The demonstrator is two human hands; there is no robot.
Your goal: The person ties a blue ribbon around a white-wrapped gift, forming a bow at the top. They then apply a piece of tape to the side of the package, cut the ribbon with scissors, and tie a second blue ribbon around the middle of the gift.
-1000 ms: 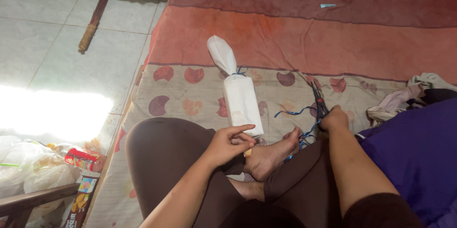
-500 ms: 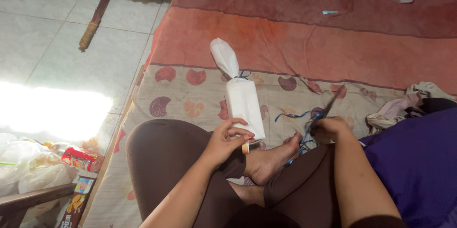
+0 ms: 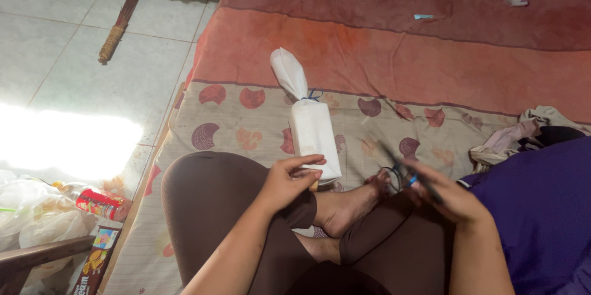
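A white paper-wrapped package, tied at its twisted far end with blue ribbon, lies on a patterned mat in front of my crossed legs. My left hand rests at the package's near end, fingers curled on a small tan roll partly hidden under them. My right hand is lifted over my right knee and grips black scissors, blurred by motion, with a bit of blue ribbon at the handles. My bare foot lies between the two hands.
A red-and-pink blanket covers the mat's far side. A broom lies on the tiled floor at left. A red can and plastic bags sit at lower left. Crumpled clothes lie at right, a purple cloth beside my knee.
My right hand picked the scissors up off the mat and swung them toward my lap, taking the blue ribbon along. My left hand closed over the small roll at the package's end.
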